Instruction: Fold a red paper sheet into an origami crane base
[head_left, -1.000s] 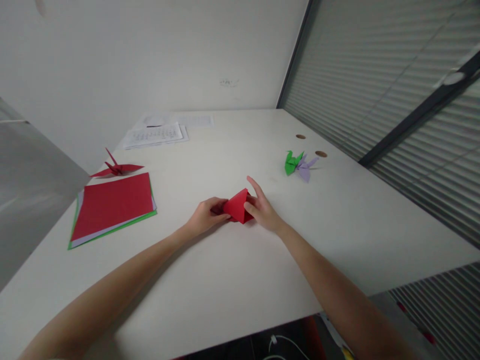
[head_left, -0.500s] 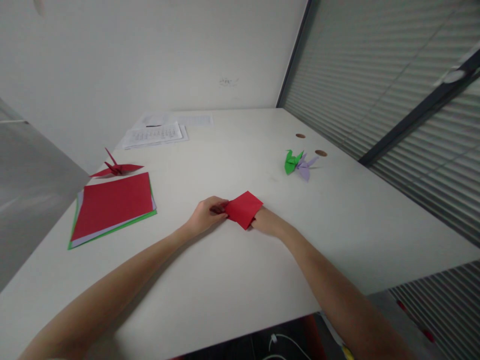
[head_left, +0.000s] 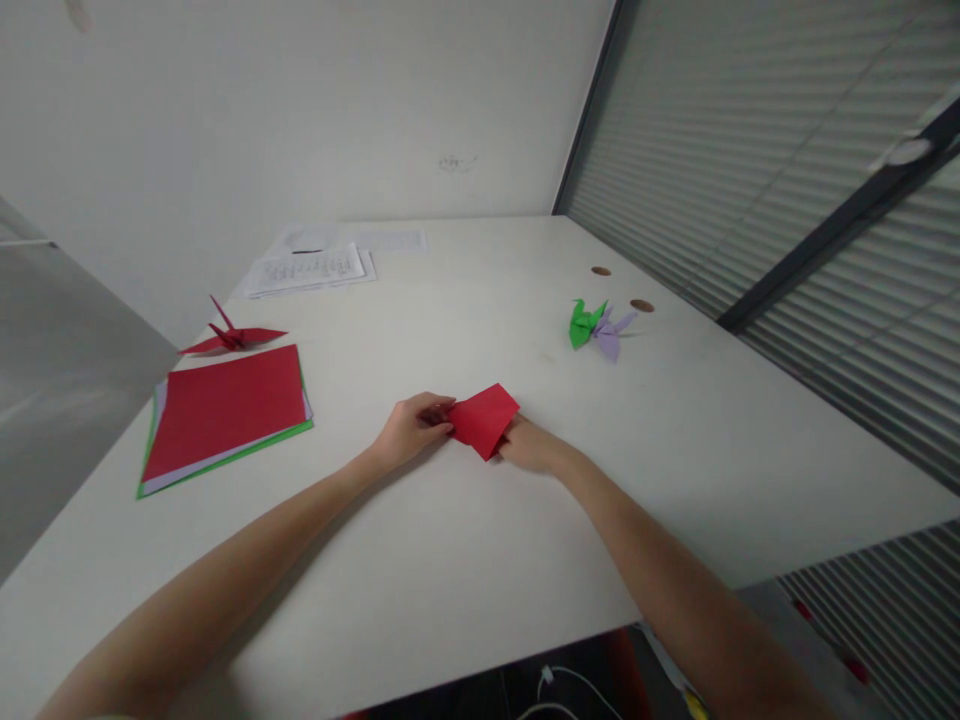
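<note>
Left grip is pinched, fingers and thumb, onto the left end of the red folded paper, which sits around the center of the frame. Can't really tell what the right grip is doing, since its fingers are tucked behind the paper's wide right end. Over at the left there's a red origami crane just above a stack of colored sheets, and a green crane beside a lilac crane right of center, all on a white table.

Cannot see the fingertips of the right hand behind the folded red paper, nor read print on white sheets; lose white cable at lower edge.
</note>
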